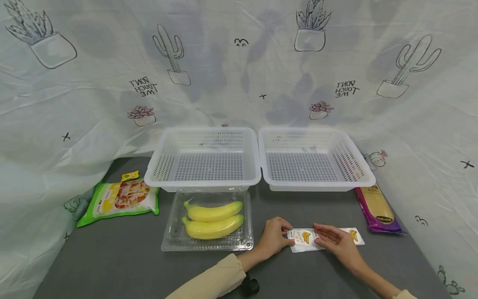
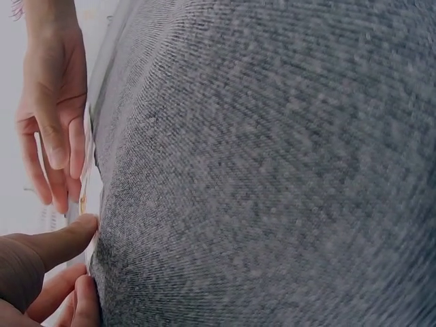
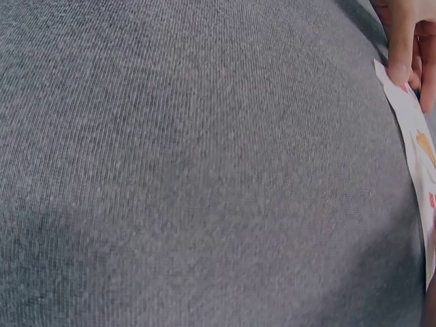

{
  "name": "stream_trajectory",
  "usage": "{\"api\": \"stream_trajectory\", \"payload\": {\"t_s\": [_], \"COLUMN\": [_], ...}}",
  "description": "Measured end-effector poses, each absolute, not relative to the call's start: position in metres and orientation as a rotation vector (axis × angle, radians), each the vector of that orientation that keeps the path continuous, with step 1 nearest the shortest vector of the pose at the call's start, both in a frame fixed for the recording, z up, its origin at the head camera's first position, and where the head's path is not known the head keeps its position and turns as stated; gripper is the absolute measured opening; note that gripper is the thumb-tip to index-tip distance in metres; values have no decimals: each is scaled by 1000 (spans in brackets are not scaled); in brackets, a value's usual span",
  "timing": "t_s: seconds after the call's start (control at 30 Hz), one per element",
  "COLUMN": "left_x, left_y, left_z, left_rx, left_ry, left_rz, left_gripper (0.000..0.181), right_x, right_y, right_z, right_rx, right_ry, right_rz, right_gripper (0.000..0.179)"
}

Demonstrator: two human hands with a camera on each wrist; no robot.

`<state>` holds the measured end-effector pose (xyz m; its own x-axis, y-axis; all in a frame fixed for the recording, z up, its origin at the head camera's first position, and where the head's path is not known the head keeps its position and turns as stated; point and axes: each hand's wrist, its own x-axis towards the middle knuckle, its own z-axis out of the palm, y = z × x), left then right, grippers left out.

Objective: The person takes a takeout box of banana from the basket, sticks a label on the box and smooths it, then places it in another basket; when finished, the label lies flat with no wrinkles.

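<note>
A white strip of banana stickers (image 1: pixel 306 238) lies on the grey table to the right of the bananas. My left hand (image 1: pixel 274 237) holds the strip's left end between thumb and fingers; its thumb (image 2: pixel 75 238) lies on the paper in the left wrist view. Over the middle of the strip is my right hand (image 1: pixel 340 245), fingers extended and covering part of the print. In the right wrist view the strip (image 3: pixel 412 129) runs along the right edge. Two yellow bananas (image 1: pixel 214 220) lie in a clear plastic clamshell box (image 1: pixel 169 238) left of my left hand.
Two white perforated baskets, a left one (image 1: pixel 203 183) and a right one (image 1: pixel 321 183), stand side by side at the back. A green-edged food bag (image 1: pixel 123 197) and a small yellow packet (image 1: pixel 130 176) lie at left. A purple-and-yellow package (image 1: pixel 379 207) lies at right. Printed curtains (image 1: pixel 239 83) surround the table.
</note>
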<state>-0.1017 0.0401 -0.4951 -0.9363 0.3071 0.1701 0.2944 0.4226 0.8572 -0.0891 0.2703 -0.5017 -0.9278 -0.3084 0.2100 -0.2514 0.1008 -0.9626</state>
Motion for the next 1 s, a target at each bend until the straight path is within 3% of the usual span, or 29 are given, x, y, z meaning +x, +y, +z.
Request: {"api": "stream_trajectory", "payload": {"t_s": [1.0], "left_x": [-102], "left_y": [42], "left_z": [-495], "left_rx": [620], "left_ry": [2717], "left_rz": [1378], "left_gripper": [36], "right_x": [-91], "right_y": [248], "right_z": [-493], "right_rx": [-484], "right_ry": [2752], "right_rz": [-1482], "right_gripper": [14]}}
